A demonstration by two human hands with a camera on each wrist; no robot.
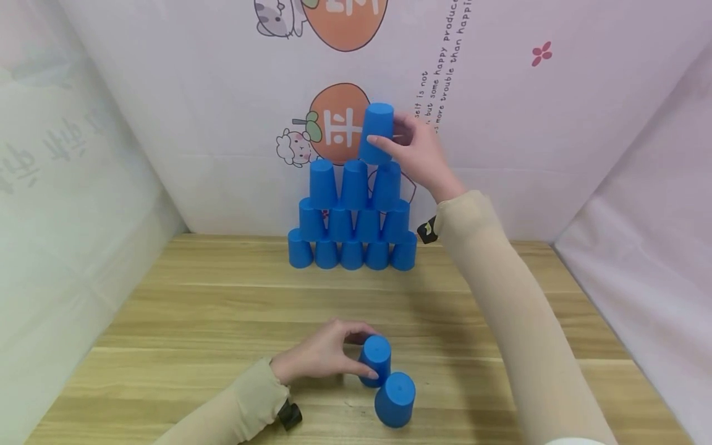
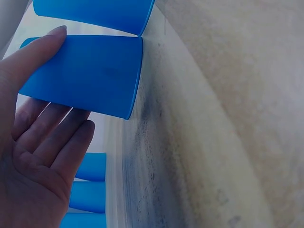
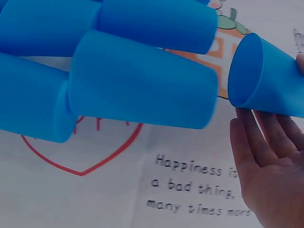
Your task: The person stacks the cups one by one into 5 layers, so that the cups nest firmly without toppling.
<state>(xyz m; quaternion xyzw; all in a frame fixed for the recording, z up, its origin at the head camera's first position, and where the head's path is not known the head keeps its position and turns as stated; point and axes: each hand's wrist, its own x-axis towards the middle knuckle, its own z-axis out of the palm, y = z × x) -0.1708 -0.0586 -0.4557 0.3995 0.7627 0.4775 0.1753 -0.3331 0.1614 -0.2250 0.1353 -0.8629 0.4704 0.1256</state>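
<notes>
Blue plastic cups, all upside down, form a stepped wall (image 1: 353,225) at the back of the table, three rows high with three cups in its top row. Above the right end of that row, my right hand (image 1: 419,151) holds a blue cup (image 1: 378,117) between thumb and fingers. In the right wrist view, a gap shows between this cup's open rim (image 3: 246,71) and the nearest stacked cup (image 3: 142,80). Down on the table, my left hand (image 1: 325,353) grips another upside-down cup (image 1: 376,352) by its sides. A loose cup (image 1: 396,398) stands close beside it, nearer me.
A wood-grain table (image 1: 233,321) lies under everything. Right behind the stacked cups hangs a white printed cloth (image 1: 222,123), with more cloth at the left (image 1: 72,185) and right (image 1: 639,204). A dark wrist camera (image 1: 427,230) hangs under the right cuff, near the stack's right side.
</notes>
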